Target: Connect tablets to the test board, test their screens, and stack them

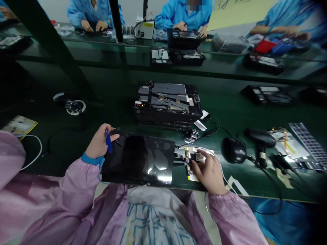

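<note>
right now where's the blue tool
In the head view, the blue tool is pinched in the left hand, at the left edge of the glossy black panel.

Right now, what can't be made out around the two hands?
All in the head view:
The small board lies partly under the right hand; what that hand presses is hidden.
The blue tool in the left hand is too small to show its tip.
Glare masks the black panel.
The far bench items are blurred.

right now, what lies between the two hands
A black panel and a flat cable, between the left hand with its blue tool and the right hand, head view.
</note>
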The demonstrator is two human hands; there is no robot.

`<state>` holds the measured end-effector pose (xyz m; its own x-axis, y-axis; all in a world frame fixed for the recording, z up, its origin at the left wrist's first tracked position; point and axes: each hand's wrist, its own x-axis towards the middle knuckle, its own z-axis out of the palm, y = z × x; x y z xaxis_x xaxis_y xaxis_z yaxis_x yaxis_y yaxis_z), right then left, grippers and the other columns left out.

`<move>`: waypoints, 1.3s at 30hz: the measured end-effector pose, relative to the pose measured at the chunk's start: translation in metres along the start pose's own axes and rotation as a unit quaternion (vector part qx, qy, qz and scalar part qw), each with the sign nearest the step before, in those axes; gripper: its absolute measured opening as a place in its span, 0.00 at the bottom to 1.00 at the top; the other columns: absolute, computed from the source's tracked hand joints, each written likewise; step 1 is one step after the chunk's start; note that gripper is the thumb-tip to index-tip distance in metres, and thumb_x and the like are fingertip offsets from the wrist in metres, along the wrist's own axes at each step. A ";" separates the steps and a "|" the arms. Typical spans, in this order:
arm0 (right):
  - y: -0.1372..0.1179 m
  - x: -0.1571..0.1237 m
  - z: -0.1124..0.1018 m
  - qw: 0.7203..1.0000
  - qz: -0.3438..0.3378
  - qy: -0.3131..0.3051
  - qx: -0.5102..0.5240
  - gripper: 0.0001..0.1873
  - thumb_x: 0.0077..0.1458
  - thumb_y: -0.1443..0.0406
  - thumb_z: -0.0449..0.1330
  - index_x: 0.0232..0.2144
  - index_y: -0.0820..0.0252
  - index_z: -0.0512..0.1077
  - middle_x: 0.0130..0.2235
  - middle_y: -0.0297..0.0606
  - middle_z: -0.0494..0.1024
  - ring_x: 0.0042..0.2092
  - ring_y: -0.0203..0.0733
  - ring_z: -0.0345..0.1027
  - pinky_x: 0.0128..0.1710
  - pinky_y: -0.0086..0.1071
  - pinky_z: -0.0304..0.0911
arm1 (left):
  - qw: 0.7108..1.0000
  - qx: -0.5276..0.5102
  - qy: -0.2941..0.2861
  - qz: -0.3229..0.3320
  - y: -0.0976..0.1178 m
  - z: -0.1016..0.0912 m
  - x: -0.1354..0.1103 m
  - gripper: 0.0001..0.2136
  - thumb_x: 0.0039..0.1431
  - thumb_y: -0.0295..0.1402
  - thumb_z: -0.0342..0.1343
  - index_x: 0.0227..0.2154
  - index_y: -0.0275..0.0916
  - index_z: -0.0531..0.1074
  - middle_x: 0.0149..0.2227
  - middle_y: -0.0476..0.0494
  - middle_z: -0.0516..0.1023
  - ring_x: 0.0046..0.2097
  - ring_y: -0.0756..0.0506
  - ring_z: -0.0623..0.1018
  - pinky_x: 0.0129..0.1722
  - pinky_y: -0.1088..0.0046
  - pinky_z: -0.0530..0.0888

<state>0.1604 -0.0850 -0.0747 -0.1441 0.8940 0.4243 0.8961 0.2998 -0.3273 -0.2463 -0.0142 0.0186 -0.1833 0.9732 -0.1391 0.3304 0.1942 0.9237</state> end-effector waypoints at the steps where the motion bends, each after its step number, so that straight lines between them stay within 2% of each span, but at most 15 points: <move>1: 0.002 -0.001 0.000 1.000 0.011 -0.007 0.008 0.23 0.59 0.56 0.55 0.53 0.63 0.63 0.45 0.49 0.74 0.46 0.52 0.68 0.45 0.46 0.65 | 1.000 -0.031 0.000 -0.006 -0.001 0.001 0.000 0.16 0.40 0.36 0.63 0.27 0.40 0.60 0.32 0.51 0.71 0.34 0.48 0.71 0.37 0.72 0.67; 3: 0.008 -0.004 -0.001 0.998 0.043 -0.022 0.040 0.24 0.59 0.55 0.55 0.53 0.62 0.64 0.45 0.48 0.74 0.45 0.51 0.69 0.44 0.44 0.66 | 0.992 -0.121 -0.013 -0.041 -0.002 0.003 0.000 0.16 0.41 0.34 0.63 0.27 0.40 0.59 0.31 0.51 0.72 0.34 0.48 0.73 0.37 0.72 0.69; 5: 0.010 -0.003 -0.004 0.994 0.076 -0.037 0.068 0.24 0.60 0.53 0.54 0.53 0.61 0.64 0.46 0.48 0.74 0.44 0.50 0.70 0.42 0.43 0.67 | 0.968 -0.227 -0.048 -0.094 -0.003 0.006 -0.001 0.17 0.42 0.33 0.63 0.28 0.41 0.58 0.33 0.49 0.76 0.35 0.46 0.76 0.37 0.69 0.71; 8: -0.009 0.005 -0.012 0.994 0.084 -0.028 0.070 0.27 0.60 0.51 0.53 0.54 0.62 0.63 0.46 0.50 0.74 0.45 0.52 0.69 0.43 0.46 0.66 | 0.926 -0.336 -0.082 -0.151 -0.005 0.011 -0.004 0.17 0.43 0.33 0.63 0.27 0.40 0.57 0.35 0.44 0.79 0.36 0.43 0.79 0.39 0.64 0.74; 11: -0.059 0.017 -0.019 0.996 -0.025 -0.007 0.086 0.27 0.59 0.54 0.55 0.57 0.60 0.61 0.54 0.54 0.69 0.56 0.59 0.62 0.52 0.53 0.62 | 0.901 -0.394 -0.068 -0.167 -0.008 0.014 -0.004 0.14 0.44 0.31 0.61 0.25 0.40 0.58 0.34 0.43 0.80 0.38 0.40 0.80 0.43 0.58 0.75; 13: -0.098 0.022 -0.019 0.983 -0.146 -0.069 0.091 0.25 0.59 0.56 0.56 0.56 0.56 0.63 0.60 0.52 0.64 0.63 0.61 0.53 0.56 0.57 0.57 | 0.889 -0.419 -0.067 -0.174 -0.011 0.015 -0.003 0.13 0.45 0.29 0.60 0.25 0.39 0.58 0.35 0.42 0.80 0.39 0.39 0.81 0.46 0.56 0.75; 15: -0.129 0.024 -0.016 0.953 -0.251 -0.144 0.084 0.22 0.58 0.53 0.57 0.53 0.52 0.67 0.63 0.46 0.62 0.65 0.63 0.48 0.59 0.62 0.52 | 0.880 -0.436 -0.067 -0.177 -0.014 0.015 -0.003 0.12 0.46 0.28 0.59 0.26 0.39 0.59 0.36 0.41 0.81 0.40 0.38 0.81 0.46 0.54 0.75; 17: -0.143 0.029 -0.010 0.938 -0.288 -0.182 0.059 0.22 0.58 0.50 0.56 0.51 0.49 0.69 0.64 0.40 0.61 0.66 0.64 0.46 0.60 0.66 0.45 | 0.876 -0.444 -0.066 -0.178 -0.015 0.015 -0.003 0.11 0.48 0.27 0.58 0.26 0.39 0.59 0.37 0.40 0.81 0.40 0.37 0.81 0.47 0.53 0.75; 20: -0.139 0.043 -0.004 0.966 -0.215 -0.141 -0.011 0.27 0.59 0.50 0.55 0.56 0.54 0.66 0.65 0.45 0.59 0.67 0.67 0.43 0.59 0.71 0.40 | 0.873 -0.449 -0.065 -0.176 -0.013 0.015 -0.004 0.10 0.49 0.26 0.57 0.25 0.38 0.59 0.36 0.39 0.81 0.40 0.37 0.81 0.47 0.52 0.75; 23: -0.129 0.059 -0.006 0.986 -0.142 -0.083 -0.033 0.35 0.59 0.48 0.53 0.61 0.61 0.58 0.65 0.55 0.57 0.67 0.69 0.40 0.58 0.72 0.43 | 0.870 -0.457 -0.066 -0.174 -0.011 0.015 -0.005 0.09 0.49 0.25 0.56 0.25 0.38 0.59 0.35 0.39 0.81 0.40 0.37 0.82 0.47 0.52 0.74; 27: -0.135 0.070 -0.009 0.973 -0.194 -0.123 0.003 0.33 0.60 0.49 0.52 0.61 0.60 0.57 0.65 0.52 0.57 0.68 0.67 0.41 0.58 0.69 0.46 | 0.859 -0.473 -0.064 -0.183 -0.011 0.016 -0.006 0.09 0.49 0.24 0.55 0.25 0.38 0.59 0.38 0.38 0.82 0.40 0.37 0.82 0.47 0.52 0.74; 30: -0.149 0.079 -0.001 0.956 -0.247 -0.157 0.027 0.32 0.60 0.50 0.52 0.61 0.59 0.57 0.65 0.50 0.58 0.67 0.65 0.43 0.59 0.68 0.47 | 0.850 -0.485 -0.071 -0.192 -0.013 0.016 -0.008 0.09 0.49 0.24 0.55 0.26 0.38 0.59 0.38 0.38 0.82 0.38 0.38 0.82 0.45 0.55 0.74; 32: -0.158 0.088 0.007 0.950 -0.265 -0.162 0.041 0.33 0.60 0.50 0.52 0.62 0.59 0.57 0.64 0.50 0.60 0.66 0.64 0.46 0.60 0.67 0.47 | 0.847 -0.490 -0.076 -0.190 -0.017 0.018 -0.009 0.08 0.49 0.23 0.55 0.26 0.38 0.59 0.33 0.41 0.81 0.35 0.40 0.81 0.42 0.60 0.74; 35: -0.173 0.105 0.020 0.945 -0.275 -0.172 0.043 0.35 0.59 0.51 0.54 0.63 0.59 0.54 0.62 0.49 0.62 0.65 0.62 0.49 0.61 0.65 0.47 | 0.848 -0.496 -0.047 -0.179 -0.024 0.021 -0.009 0.08 0.48 0.22 0.56 0.26 0.37 0.62 0.22 0.49 0.74 0.27 0.46 0.77 0.36 0.69 0.72; 39: -0.189 0.117 0.029 0.939 -0.275 -0.207 0.006 0.39 0.57 0.49 0.55 0.65 0.59 0.51 0.63 0.50 0.61 0.66 0.62 0.49 0.61 0.67 0.42 | 0.852 -0.495 -0.008 -0.171 -0.029 0.025 -0.009 0.07 0.49 0.18 0.55 0.25 0.35 0.65 0.19 0.52 0.69 0.23 0.51 0.73 0.32 0.74 0.69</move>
<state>-0.0383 -0.0273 0.0122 -0.7374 0.6543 0.1680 0.6331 0.7561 -0.1657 -0.2313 -0.0253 -0.0160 -0.0973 0.8839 -0.4575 -0.6842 0.2744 0.6757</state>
